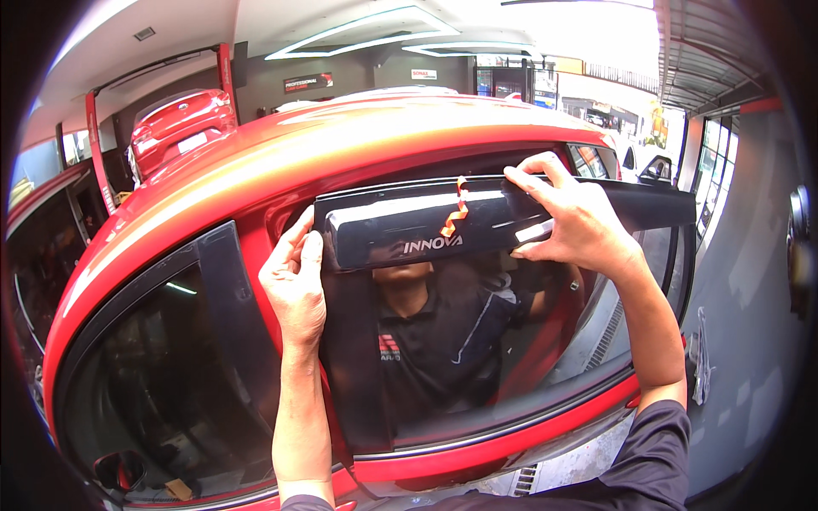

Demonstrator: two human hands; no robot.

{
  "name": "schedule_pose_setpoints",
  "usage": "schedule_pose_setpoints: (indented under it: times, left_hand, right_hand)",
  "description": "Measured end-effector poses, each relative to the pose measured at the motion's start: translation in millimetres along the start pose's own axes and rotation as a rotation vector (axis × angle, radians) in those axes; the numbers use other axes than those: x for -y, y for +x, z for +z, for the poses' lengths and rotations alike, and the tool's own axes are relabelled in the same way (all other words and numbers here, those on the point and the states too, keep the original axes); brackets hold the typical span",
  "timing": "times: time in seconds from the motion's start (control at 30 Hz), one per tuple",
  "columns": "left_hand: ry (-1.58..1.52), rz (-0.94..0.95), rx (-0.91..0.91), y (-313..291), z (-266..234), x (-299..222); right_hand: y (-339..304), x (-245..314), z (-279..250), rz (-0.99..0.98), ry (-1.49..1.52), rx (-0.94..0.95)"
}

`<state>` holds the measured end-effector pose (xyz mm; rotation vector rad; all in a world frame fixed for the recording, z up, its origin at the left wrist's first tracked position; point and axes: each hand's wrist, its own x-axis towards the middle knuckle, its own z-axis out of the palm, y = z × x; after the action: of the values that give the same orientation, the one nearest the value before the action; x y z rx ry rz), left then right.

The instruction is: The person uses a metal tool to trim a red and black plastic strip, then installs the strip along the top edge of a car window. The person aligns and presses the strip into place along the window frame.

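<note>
A long, glossy black window visor [375, 223] with pale lettering lies along the upper edge of the red car's rear door window [460, 341]. My left hand [296, 277] pinches its left end between thumb and fingers. Farther along, my right hand [575, 213] grips it, fingers over the upper edge and thumb under the lower one. Between my hands, a curled orange-red strip [461, 209] of what looks like tape liner hangs down the visor's front. Whether the visor's back touches the door frame is hidden.
The front door window [162, 375] and a dark door pillar [234, 315] are at left. The car's red roof [358, 128] curves beyond the visor. Another red car [181, 123] stands by a red lift post [98, 153] at far left. A grey wall [750, 298] runs along the right.
</note>
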<state>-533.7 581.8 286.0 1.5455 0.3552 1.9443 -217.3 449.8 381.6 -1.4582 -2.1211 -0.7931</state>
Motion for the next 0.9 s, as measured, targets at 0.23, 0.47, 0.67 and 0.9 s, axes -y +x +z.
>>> schedule_pose_setpoints:
  times: [0.23,0.47,0.67,0.9]
  left_hand:
    - [-0.007,-0.014,0.001,0.9,-0.8,-0.4]
    - [0.121,0.051,0.011,5.0,-3.8,-2.6]
    - [0.072,-0.035,0.076,8.7,-7.1,0.4]
    - [-0.045,-0.169,0.048,16.0,3.3,-14.2]
  right_hand:
    - [1.0,-1.3,1.1,-0.031,-0.038,-0.045]
    - [1.8,1.5,1.6,0.028,0.016,-0.018]
    - [2.0,-0.8,4.4,0.005,0.022,-0.064]
    - [2.8,-2.5,8.7,-0.010,0.039,-0.076]
